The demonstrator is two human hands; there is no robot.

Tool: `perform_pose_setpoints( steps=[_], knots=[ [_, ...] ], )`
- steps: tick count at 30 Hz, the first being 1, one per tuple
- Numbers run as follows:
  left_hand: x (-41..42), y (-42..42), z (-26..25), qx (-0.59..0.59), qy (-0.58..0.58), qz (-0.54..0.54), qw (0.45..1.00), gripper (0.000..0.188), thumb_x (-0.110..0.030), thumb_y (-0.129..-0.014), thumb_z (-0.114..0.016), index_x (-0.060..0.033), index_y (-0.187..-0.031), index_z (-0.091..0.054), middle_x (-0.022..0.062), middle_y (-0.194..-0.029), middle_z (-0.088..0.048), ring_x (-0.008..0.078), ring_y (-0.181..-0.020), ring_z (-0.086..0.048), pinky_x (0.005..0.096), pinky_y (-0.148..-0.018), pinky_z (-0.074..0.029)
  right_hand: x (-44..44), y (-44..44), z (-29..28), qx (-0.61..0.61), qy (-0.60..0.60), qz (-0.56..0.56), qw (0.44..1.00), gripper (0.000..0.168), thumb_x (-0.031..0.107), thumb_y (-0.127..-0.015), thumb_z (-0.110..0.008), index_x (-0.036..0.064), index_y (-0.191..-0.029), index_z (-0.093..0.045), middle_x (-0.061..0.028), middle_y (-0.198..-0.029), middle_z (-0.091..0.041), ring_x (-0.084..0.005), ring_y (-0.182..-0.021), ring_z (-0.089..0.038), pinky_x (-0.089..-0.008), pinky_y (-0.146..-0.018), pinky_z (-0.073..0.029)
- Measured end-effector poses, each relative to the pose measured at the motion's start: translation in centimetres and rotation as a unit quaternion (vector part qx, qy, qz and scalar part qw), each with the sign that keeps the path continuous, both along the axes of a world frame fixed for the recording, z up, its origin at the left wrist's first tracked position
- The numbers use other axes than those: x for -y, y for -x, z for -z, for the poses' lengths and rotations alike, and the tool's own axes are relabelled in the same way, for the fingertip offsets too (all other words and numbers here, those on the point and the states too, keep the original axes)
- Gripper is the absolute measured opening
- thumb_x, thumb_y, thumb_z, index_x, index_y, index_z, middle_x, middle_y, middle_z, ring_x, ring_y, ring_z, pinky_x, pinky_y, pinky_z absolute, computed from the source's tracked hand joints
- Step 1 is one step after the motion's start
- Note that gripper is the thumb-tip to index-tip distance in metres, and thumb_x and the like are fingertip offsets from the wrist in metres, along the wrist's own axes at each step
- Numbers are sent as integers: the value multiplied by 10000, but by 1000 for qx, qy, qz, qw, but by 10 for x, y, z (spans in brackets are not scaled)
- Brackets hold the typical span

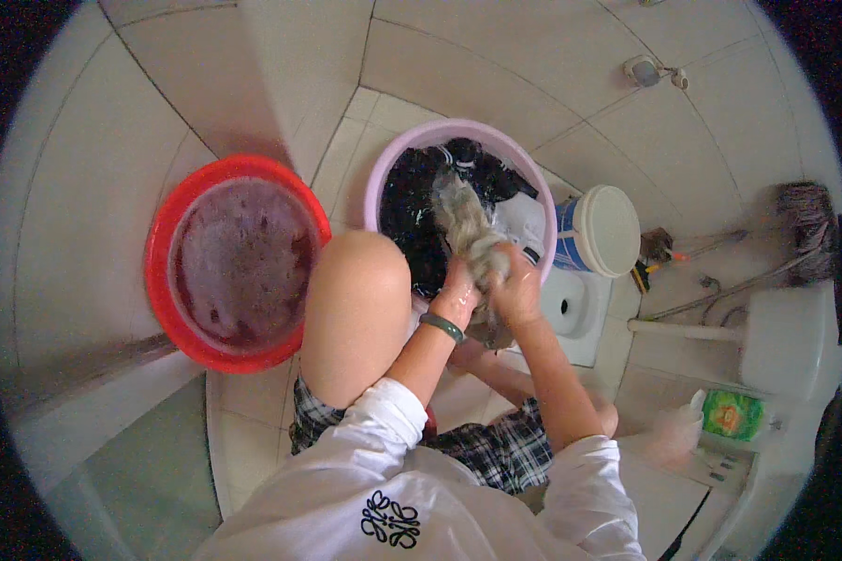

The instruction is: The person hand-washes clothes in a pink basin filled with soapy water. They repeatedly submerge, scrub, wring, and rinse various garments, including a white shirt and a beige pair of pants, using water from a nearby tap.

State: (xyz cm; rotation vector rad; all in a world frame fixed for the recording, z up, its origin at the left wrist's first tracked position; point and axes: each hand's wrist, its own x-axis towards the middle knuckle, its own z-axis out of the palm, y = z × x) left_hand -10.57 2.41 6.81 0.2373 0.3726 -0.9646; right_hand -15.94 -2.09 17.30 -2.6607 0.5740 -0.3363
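Note:
A pink plastic basin stands on the tiled floor before me, holding dark wet clothes in water and a white cloth at its right side. Over its near part, my left hand and my right hand are both closed around a wet, twisted, light beige-grey garment. One end of it stretches away from me over the dark clothes, and another part hangs below my hands. A green bangle is on my left wrist. The fingers are partly hidden by the cloth.
Left of my knee is a red basin of murky, foamy liquid. A lidded white-and-blue bucket stands right of the pink basin, beside a squat toilet. Farther right are a brush, a pipe and a white cistern. Tiled walls rise close around.

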Motion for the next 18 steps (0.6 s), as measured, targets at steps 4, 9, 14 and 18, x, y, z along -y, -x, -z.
perform_pose_setpoints(
  steps=[4, 9, 14, 18],
  knots=[
    [18, -15, 2, 154, -165, -76, 971, 415, -189, -762, -569, -53, -1136, -452, 76, -1049, -531, 210, -947, -538, 360, -838, -432, 58, -33, 13, -56, 12, 96, 994, 302, 201, -778, -560, 105, -1062, -522, -197, -881, -605, -376, -819, -573, -443, -723, -437],
    [1, -23, -7, 51, -249, -17, 967, 609, -272, -805, -538, -147, -1308, -218, 54, -1264, -354, 199, -1110, -382, 370, -911, -308, 70, -50, 51, -54, -14, 151, 987, 426, 211, -758, -586, 119, -1152, -457, -210, -999, -537, -381, -903, -537, -449, -749, -437],
    [1, -15, 31, -2, -312, -34, 950, 552, -288, -825, -505, -175, -1288, -227, 19, -1217, -385, 185, -1041, -388, 375, -897, -291, 54, -55, 107, -221, -25, 17, 975, 538, 198, -742, -591, 120, -1234, -387, -197, -1082, -472, -362, -984, -504, -432, -806, -435],
    [9, -14, 52, 27, -359, -19, 933, 404, -254, -848, -474, -121, -1214, -365, 39, -1153, -452, 176, -1028, -433, 338, -885, -332, 75, -78, 169, -324, -89, 47, 941, 542, 204, -769, -534, 131, -1271, -342, -188, -1188, -442, -369, -1042, -486, -423, -813, -445]
  ],
)
